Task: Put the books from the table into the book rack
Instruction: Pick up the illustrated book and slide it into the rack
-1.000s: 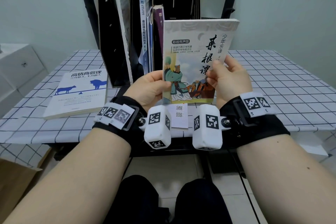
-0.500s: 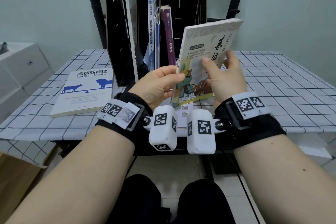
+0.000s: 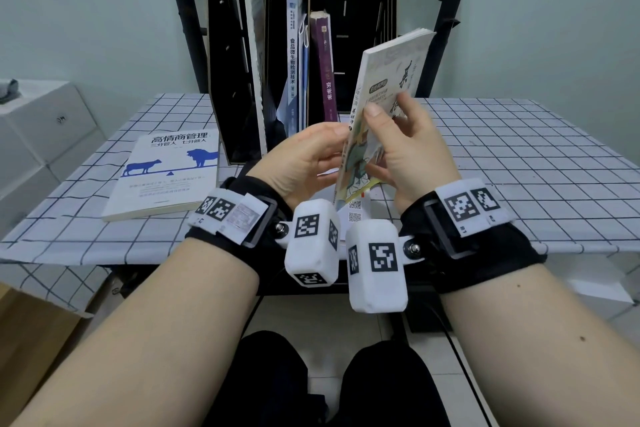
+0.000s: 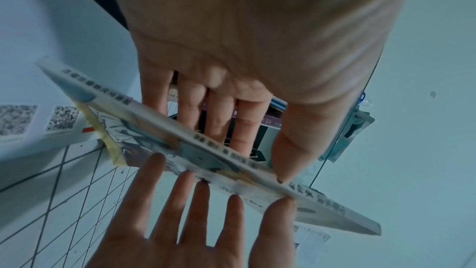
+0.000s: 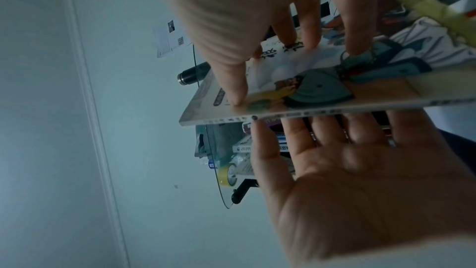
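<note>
An illustrated book [image 3: 386, 76] stands almost edge-on above the table's front, spine toward me, just right of the black book rack [image 3: 221, 80]. My left hand [image 3: 311, 156] lies with straight fingers [image 4: 219, 121] along the back cover and its thumb on the spine. My right hand [image 3: 401, 146] presses thumb and fingers [image 5: 309, 34] flat on the front cover, so the book is clamped between the two hands. The rack holds a white book [image 3: 254, 45], a blue-and-white book [image 3: 294, 55] and a purple book [image 3: 323, 62]. A white book with a blue lion [image 3: 166, 173] lies flat at the left.
A white item with QR codes [image 3: 355, 215] lies on the checked tablecloth [image 3: 519, 166] under my hands. White drawers [image 3: 41, 121] stand left of the table. The rack's right slots [image 3: 349, 10] hold nothing that shows. Black frame posts [image 3: 446, 10] rise behind the rack.
The book has turned from cover-facing-me to nearly edge-on and tilted toward the rack. My right hand slid from the book's edge onto the front cover; my left moved behind it.
</note>
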